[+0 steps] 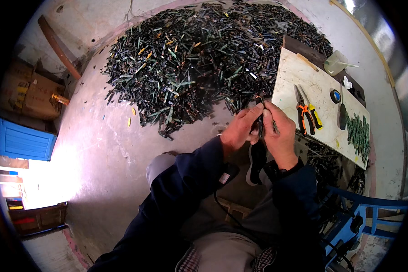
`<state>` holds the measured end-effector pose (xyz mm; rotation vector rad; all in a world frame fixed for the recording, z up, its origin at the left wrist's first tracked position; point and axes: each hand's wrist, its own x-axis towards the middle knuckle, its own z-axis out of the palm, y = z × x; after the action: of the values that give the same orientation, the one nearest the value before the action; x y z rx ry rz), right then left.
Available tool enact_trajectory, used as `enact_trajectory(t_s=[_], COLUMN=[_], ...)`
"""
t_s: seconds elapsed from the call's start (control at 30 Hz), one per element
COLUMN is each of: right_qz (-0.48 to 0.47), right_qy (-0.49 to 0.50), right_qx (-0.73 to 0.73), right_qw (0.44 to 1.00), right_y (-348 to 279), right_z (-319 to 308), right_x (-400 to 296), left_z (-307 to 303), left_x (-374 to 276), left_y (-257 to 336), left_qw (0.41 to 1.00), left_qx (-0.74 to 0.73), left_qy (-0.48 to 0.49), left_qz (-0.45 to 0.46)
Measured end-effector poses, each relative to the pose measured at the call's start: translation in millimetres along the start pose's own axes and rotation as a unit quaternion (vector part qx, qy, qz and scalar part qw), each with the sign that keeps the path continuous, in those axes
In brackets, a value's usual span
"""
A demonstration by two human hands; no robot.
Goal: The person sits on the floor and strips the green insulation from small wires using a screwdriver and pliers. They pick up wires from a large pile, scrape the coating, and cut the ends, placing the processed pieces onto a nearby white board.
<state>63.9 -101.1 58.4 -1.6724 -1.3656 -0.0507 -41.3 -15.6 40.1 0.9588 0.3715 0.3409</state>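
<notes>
My left hand (239,131) and my right hand (279,131) meet in front of me, both closed on a small dark strip-like piece (260,126). Its upper end shows copper-coloured bits between the thumbs. A thin greenish strip (275,127) sticks out under my right fingers. Beyond the hands a big heap of dark and green strips (197,64) covers the floor. On the white board (321,95) at the right lie pliers with orange-black handles (304,115), a yellow-handled screwdriver (314,115), a dark-handled tool (342,115), a blue-centred tape roll (335,96) and a stack of green strips (358,136).
A clear plastic container (335,64) stands behind the board. More dark pieces (326,163) lie below it. A blue chair (357,210) is at lower right. Cardboard boxes (37,91) and a blue wooden cabinet (25,139) are on the left. My shoe (255,165) is below the hands.
</notes>
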Motion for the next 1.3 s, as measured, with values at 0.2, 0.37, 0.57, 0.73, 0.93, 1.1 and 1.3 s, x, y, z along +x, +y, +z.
enact_trajectory(t_s=[0.2, 0.37, 0.57, 0.73, 0.93, 1.1, 1.3], right_qz=[0.027, 0.055, 0.112, 0.06, 0.139, 0.205, 0.178], right_qy=[0.024, 0.009, -0.034, -0.036, -0.147, -0.165, -0.131], right_qx=[0.061, 0.098, 0.159, 0.16, 0.349, 0.36, 0.308], right_qw=[0.998, 0.994, 0.98, 0.985, 0.915, 0.895, 0.925], right_y=[0.9, -0.1, 1.6, 2.4, 5.2, 4.1, -3.1], right_z=[-5.0, -16.9, -24.2, -17.2, -25.1, -31.1, -29.3], right_x=[3.4, 4.5, 4.5, 1.9, 0.9, 4.9, 5.4], left_z=[9.1, 16.8, 17.1, 8.3, 7.0, -4.3, -0.4], left_x=[-6.4, -7.1, -10.5, -5.5, -10.4, -6.7, -6.7], left_y=[4.6, 11.9, 16.1, 6.2, 12.7, -1.2, -2.7], left_qw=[1.0, 0.996, 0.995, 0.992, 0.996, 0.951, 0.933], left_qx=[-0.012, 0.086, 0.092, 0.119, 0.045, -0.226, -0.293], left_qy=[-0.005, -0.02, -0.029, -0.028, -0.075, -0.206, -0.187], left_qz=[-0.024, -0.011, -0.017, 0.023, -0.003, -0.041, -0.093])
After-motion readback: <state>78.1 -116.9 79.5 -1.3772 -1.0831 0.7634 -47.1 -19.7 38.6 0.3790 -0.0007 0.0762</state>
